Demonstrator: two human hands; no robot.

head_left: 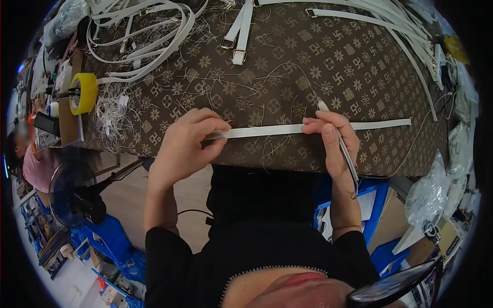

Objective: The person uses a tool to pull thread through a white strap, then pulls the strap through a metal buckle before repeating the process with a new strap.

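Left hand (187,143) pinches the end of a white strap (267,130); right hand (331,141) pinches its middle and holds a metal clipper (349,159). It lies stretched along the near edge of the counter (308,66). Cut threads (110,110) lie around; many straps (144,46) at the far edge seem left.

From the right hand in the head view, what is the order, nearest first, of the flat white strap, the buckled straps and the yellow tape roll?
1. flat white strap: held by the right hand.
2. buckled straps: farther up, centre.
3. yellow tape roll: far left side.
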